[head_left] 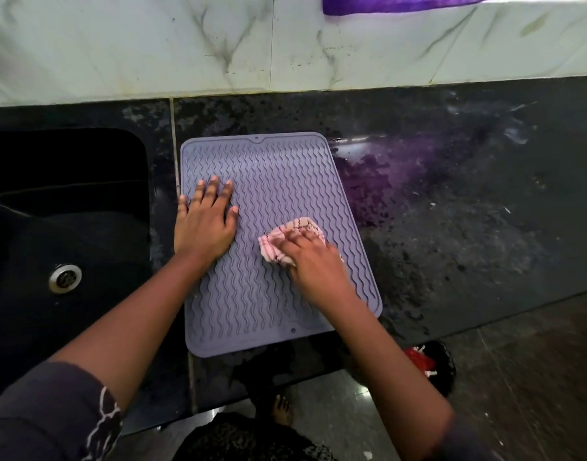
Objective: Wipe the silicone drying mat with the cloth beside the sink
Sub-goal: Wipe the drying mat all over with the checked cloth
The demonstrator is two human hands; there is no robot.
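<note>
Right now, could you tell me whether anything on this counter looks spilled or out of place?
Water is smeared and beaded across the dark counter right of the mat, tinged purple, probably mirroring the purple cloth above. The mat itself lies flat.

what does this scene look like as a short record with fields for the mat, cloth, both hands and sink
mat: grey-purple, wavy-ribbed, flat on the dark countertop, just right of the sink
cloth: pale checked, bunched on the mat's right half
left hand: flat, fingers straight, pressing the mat's left part
right hand: holds the cloth against the mat
sink: black, metal drain visible
</note>
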